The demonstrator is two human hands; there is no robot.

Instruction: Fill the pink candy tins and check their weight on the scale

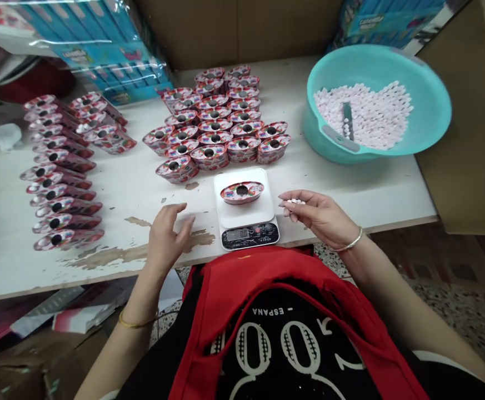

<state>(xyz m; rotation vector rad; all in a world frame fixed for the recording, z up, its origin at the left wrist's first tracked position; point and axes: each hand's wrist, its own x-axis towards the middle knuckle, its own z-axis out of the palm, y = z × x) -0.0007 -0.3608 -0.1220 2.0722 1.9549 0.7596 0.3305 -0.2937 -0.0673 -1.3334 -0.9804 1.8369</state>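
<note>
Several small white candies (pixel 295 201) rest in the curled fingers of my right hand (pixel 313 214), just right of the scale. A red and pink printed candy container (pixel 230 198) with a dark round hole in its top sits on the white kitchen scale (pixel 246 214). My left hand (pixel 168 233) hovers left of the scale, thumb and fingers apart, holding nothing. The scale's black front panel carries a small display, its digits hard to read. Behind the scale stand rows of similar containers (pixel 215 139), their holes facing up.
A turquoise basin (pixel 321 136) of white candies, with a grey-handled scoop (pixel 348 125) in it, stands at the right. More containers (pixel 56 206) line the left, some with white candies at their openings. Blue wrapped packs (pixel 100 50) and cardboard (pixel 234 33) stand behind.
</note>
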